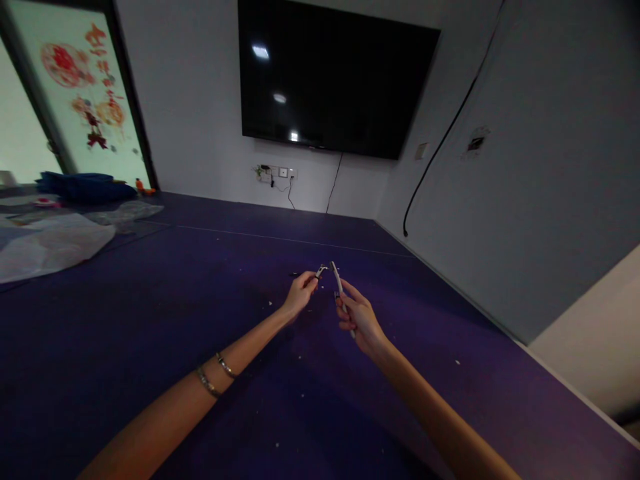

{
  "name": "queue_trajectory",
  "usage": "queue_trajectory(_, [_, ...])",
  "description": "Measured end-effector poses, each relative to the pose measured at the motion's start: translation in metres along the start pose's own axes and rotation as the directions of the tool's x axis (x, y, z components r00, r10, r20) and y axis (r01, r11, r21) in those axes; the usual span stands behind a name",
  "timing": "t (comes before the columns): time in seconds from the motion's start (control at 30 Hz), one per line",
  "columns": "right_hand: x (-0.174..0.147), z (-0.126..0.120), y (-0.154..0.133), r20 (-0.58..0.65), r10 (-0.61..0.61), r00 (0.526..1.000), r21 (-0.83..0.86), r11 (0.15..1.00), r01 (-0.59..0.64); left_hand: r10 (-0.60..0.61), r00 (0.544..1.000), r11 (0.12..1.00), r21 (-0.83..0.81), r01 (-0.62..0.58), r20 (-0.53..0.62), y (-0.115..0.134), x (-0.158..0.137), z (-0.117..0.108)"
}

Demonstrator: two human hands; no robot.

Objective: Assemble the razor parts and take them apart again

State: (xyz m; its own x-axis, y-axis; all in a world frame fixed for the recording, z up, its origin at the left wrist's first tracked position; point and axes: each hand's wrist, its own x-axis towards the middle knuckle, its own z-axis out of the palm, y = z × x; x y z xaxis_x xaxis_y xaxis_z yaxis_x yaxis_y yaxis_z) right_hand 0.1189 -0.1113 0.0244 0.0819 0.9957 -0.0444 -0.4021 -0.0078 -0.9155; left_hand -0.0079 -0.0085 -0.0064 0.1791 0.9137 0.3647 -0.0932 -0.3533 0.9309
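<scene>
My left hand (302, 291) is closed on a small silvery metal piece (320, 271), pinched between thumb and fingers; its exact kind is too small to make out. My right hand (361, 319) is wrapped round a slender pale stick-like tool (338, 279) with a darker tip, held slanting upward. Its lower end shows below my fingers. The tip is close to the metal piece, and I cannot tell whether they touch. A small dark bit (337, 295) shows beside my right fingers. Both hands are above the purple floor surface (225, 413).
Pale crumbs, such as a white scrap (457, 363), dot the floor. A small dark object (293, 274) lies left of my hands. Translucent plastic sheeting (60, 243) and a blue cloth heap (87, 187) are at far left. A black cable (440, 145) hangs along the right wall.
</scene>
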Motion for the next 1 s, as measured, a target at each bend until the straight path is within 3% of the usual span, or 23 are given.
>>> queue_trajectory(0.57, [-0.015, 0.018, 0.01, -0.015, -0.013, 1.0, 0.075, 0.997, 0.014, 0.017, 0.999, 1.0, 0.009, -0.017, -0.04, 0.005, -0.007, 0.004])
queue_trajectory(0.77, [-0.01, 0.022, 0.005, -0.08, -0.073, 0.994, 0.105, 0.991, 0.081, 0.009, 1.0, 0.999, -0.033, -0.008, 0.019, 0.007, -0.012, 0.009])
queue_trajectory(1.0, [-0.02, 0.031, 0.012, -0.044, -0.049, 0.998, 0.122, 0.991, 0.054, -0.018, 0.999, 0.999, -0.05, 0.017, -0.027, 0.007, -0.013, 0.008])
